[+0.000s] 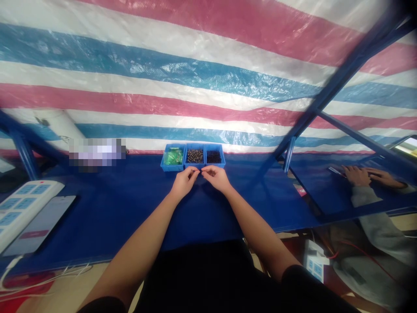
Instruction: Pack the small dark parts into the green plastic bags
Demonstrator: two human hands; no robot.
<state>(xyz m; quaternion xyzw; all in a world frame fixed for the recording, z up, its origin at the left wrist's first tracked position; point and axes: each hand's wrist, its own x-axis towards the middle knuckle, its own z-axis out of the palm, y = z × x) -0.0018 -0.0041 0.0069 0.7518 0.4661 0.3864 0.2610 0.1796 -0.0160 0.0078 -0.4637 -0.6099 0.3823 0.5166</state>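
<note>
My left hand (184,181) and my right hand (216,177) meet over the blue table cover (114,208), fingertips pinched together and almost touching each other. Whatever sits between the fingertips is too small to make out. Just beyond the hands stand three small blue bins side by side: the left bin (173,157) holds green bits, the middle bin (195,156) holds brownish small parts, the right bin (214,157) holds dark small parts.
A white power strip (22,208) and a phone (42,224) lie at the left. Blue metal frame bars (329,87) cross at the right. Another person's hands (368,177) work at the neighbouring station. A striped tarp (195,78) hangs behind.
</note>
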